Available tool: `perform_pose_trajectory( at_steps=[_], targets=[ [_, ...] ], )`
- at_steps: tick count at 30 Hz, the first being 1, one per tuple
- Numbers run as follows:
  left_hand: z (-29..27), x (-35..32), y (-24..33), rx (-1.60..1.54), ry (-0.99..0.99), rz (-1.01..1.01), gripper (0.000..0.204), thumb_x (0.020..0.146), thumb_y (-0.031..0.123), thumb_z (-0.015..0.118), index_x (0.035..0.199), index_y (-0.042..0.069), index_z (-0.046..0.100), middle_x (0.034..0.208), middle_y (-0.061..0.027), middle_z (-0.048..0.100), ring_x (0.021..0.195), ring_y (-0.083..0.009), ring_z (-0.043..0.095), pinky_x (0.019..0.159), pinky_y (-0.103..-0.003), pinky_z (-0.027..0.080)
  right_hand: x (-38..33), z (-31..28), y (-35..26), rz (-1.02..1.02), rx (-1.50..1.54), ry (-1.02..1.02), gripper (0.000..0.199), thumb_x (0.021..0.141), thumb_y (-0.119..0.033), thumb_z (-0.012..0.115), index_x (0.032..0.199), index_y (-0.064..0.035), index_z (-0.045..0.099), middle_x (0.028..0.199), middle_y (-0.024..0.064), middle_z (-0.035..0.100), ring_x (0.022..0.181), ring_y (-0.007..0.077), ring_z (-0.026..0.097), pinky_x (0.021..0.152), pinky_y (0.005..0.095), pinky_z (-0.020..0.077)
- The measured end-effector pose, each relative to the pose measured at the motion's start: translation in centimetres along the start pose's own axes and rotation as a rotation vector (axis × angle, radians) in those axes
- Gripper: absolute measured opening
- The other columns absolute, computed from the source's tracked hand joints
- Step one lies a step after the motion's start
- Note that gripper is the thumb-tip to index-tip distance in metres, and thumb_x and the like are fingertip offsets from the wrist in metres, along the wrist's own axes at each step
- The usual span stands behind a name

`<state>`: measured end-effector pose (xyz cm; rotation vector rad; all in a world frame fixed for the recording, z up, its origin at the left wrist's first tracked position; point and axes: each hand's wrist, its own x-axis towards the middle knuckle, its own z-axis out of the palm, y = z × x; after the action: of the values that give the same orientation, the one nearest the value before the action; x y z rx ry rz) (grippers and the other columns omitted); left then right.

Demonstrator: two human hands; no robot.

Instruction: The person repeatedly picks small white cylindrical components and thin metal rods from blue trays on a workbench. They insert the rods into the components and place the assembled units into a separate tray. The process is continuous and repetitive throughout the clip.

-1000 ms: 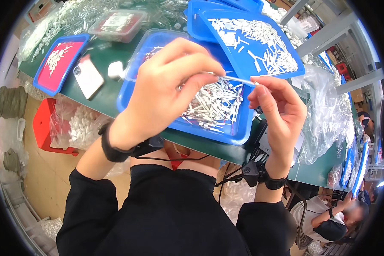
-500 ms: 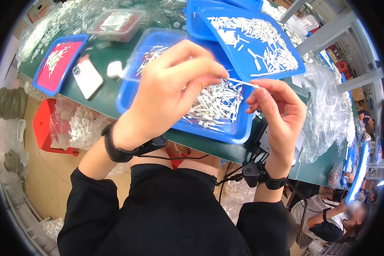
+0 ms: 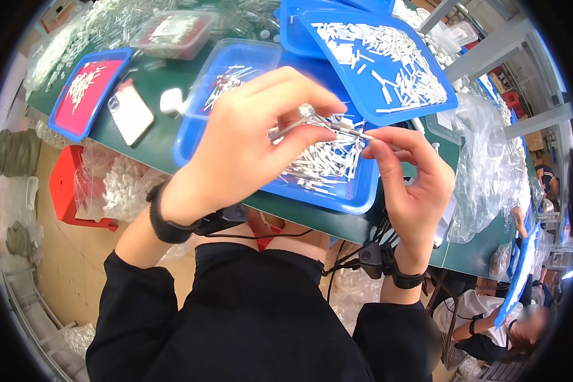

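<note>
My left hand [image 3: 254, 121] is closed over the blue tray [image 3: 350, 205], with a slim grey metallic piece [image 3: 286, 131] showing between its thumb and fingers; its exact kind is unclear. A thin white stick [image 3: 356, 133] runs from there to my right hand [image 3: 417, 175], whose thumb and index finger pinch its end. Below both hands, a heap of small white sticks [image 3: 328, 156] lies in the tray. A clear plastic container [image 3: 204, 70] with more sticks rests at the tray's far left, partly behind my left hand.
A second blue tray [image 3: 379, 114] of short white tubes stands at the far right. To the left are a phone [image 3: 131, 118], a white case [image 3: 171, 100] and a red-bottomed tray [image 3: 105, 95]. Clear plastic bags [image 3: 484, 172] lie right. A co-worker [image 3: 484, 318] holds a blue tray.
My left hand's fingers have opened out somewhat, exposing the grey metallic piece. The stick between my hands sits slightly lower. At the right, the co-worker's tray has moved down and left.
</note>
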<state>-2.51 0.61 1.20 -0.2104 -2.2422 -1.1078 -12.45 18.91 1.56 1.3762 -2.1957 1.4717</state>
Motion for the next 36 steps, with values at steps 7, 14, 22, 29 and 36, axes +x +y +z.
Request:
perform_pose_trajectory(
  at_steps=[7, 14, 22, 29, 36],
  targets=[
    [-0.2, -0.5, -0.1, -0.182, -0.024, -0.070, 0.016, 0.078, -0.009, 0.067, 0.092, -0.002, 0.066, 0.095, -0.0095, 0.062, 0.074, -0.0113, 0.058, 0.065, -0.023, 0.047, -0.4, 0.2, -0.3, -0.127, -0.141, 0.071, 0.012, 0.076, 0.001, 0.072, 0.087, -0.0034, 0.068, 0.078, 0.0067, 0.068, 0.064, 0.0182, 0.062, 0.056, 0.0273, 0.0491],
    [0.0, -0.7, 0.1, -0.220, -0.017, -0.027, 0.017, 0.077, -0.011, 0.066, 0.091, -0.001, 0.067, 0.095, -0.0097, 0.062, 0.075, -0.0115, 0.059, 0.065, -0.023, 0.047, -0.4, 0.1, -0.6, -0.234, -0.133, 0.051, 0.012, 0.074, 0.002, 0.073, 0.084, -0.0021, 0.067, 0.076, 0.0062, 0.068, 0.063, 0.0197, 0.062, 0.055, 0.0280, 0.0474],
    [-0.2, -0.9, 0.5, -0.209, -0.045, -0.048, 0.016, 0.076, -0.010, 0.068, 0.089, 0.000, 0.068, 0.094, -0.0097, 0.062, 0.077, -0.0120, 0.060, 0.066, -0.023, 0.047, -0.6, 0.3, -0.4, -0.308, -0.112, 0.090, 0.018, 0.069, 0.006, 0.074, 0.083, -0.0015, 0.066, 0.073, 0.0065, 0.066, 0.061, 0.0199, 0.061, 0.053, 0.0277, 0.0464],
    [-0.1, -0.8, 0.5, -0.184, -0.040, 0.001, 0.015, 0.075, -0.010, 0.069, 0.087, 0.000, 0.068, 0.093, -0.0095, 0.063, 0.074, -0.0121, 0.060, 0.064, -0.023, 0.047, -0.5, 0.0, -0.5, -0.383, -0.161, 0.077, 0.018, 0.068, 0.005, 0.075, 0.083, -0.0007, 0.067, 0.072, 0.0061, 0.066, 0.060, 0.0199, 0.061, 0.050, 0.0282, 0.0461],
    [0.0, -0.8, 0.5, -0.179, -0.079, -0.017, 0.014, 0.075, -0.010, 0.069, 0.086, -0.001, 0.068, 0.092, -0.0085, 0.062, 0.070, -0.0113, 0.059, 0.060, -0.023, 0.047, -0.8, 0.0, -0.1, -0.447, -0.230, 0.087, 0.020, 0.065, 0.001, 0.077, 0.083, -0.0020, 0.068, 0.071, 0.0056, 0.066, 0.058, 0.0193, 0.061, 0.049, 0.0279, 0.0456]
  ],
)
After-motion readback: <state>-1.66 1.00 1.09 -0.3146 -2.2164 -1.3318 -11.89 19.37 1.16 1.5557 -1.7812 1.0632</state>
